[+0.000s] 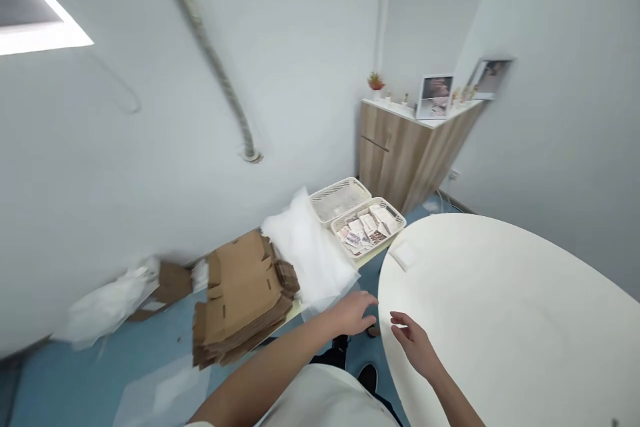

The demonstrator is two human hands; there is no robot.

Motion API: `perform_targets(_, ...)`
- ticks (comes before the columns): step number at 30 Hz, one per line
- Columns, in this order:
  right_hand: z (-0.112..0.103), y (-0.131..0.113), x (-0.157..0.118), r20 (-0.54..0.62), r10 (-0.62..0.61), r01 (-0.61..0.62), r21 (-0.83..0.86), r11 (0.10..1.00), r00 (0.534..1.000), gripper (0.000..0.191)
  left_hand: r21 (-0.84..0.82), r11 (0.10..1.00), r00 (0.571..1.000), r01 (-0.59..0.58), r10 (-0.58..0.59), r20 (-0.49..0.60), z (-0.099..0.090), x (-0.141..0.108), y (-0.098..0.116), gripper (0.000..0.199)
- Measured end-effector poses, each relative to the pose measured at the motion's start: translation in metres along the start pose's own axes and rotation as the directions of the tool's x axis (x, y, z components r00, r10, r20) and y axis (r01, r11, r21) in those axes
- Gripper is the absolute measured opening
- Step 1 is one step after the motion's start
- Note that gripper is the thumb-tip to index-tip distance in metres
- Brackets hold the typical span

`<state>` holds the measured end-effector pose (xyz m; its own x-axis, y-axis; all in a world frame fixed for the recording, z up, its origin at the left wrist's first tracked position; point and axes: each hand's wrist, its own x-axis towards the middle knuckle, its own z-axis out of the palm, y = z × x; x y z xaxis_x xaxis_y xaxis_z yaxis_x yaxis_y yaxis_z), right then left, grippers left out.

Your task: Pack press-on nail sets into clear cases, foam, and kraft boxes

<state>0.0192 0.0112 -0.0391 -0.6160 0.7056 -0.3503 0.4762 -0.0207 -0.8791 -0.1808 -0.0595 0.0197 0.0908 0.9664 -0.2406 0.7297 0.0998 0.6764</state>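
Observation:
My left hand [353, 313] hangs in the air just left of the round white table [490, 293], its fingers bent and apart, holding nothing. My right hand [414, 343] is above the table's left edge, fingers spread and holding nothing. A small white item [404, 255] lies on the table near its upper left edge. Left of the table, white foam sheets [313, 250] lie between a stack of flat brown cardboard boxes [243, 293] and a white basket [334, 247] of printed cards [367, 227].
Another white basket [340, 199] sits by the wall. A wooden cabinet [400, 153] in the corner holds a framed picture [435, 97] and small plants. Plastic bags [113, 303] and a brown box [173, 282] are on the blue floor at the left.

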Motion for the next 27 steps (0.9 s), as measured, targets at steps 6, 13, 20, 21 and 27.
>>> perform_targets(6,0.032,-0.052,0.018,0.231,-0.145,0.191,-0.192,0.963,0.962,0.042,0.008,0.994,0.984,0.11,-0.108,-0.14,-0.045,-0.086,-0.021,0.04)
perform_targets(13,0.085,-0.104,0.021,0.359,-0.229,0.344,-0.3,0.89,0.905,0.043,-0.031,0.974,0.915,0.223,-0.22,-0.34,-0.078,-0.177,-0.069,0.042)
perform_targets(20,0.18,-0.126,0.049,0.444,-0.303,0.481,-0.371,0.794,0.843,0.036,0.052,0.887,0.832,0.459,-0.408,-0.375,-0.067,-0.229,-0.141,0.041)
perform_targets(21,0.19,-0.129,0.054,0.46,-0.319,0.509,-0.383,0.771,0.829,0.036,0.073,0.87,0.823,0.487,-0.429,-0.372,-0.066,-0.231,-0.149,0.042)
perform_targets(27,0.236,-0.141,0.082,0.509,-0.375,0.623,-0.511,0.592,0.775,0.037,0.163,0.783,0.786,0.6,-0.54,-0.3,-0.061,-0.242,-0.178,0.044)
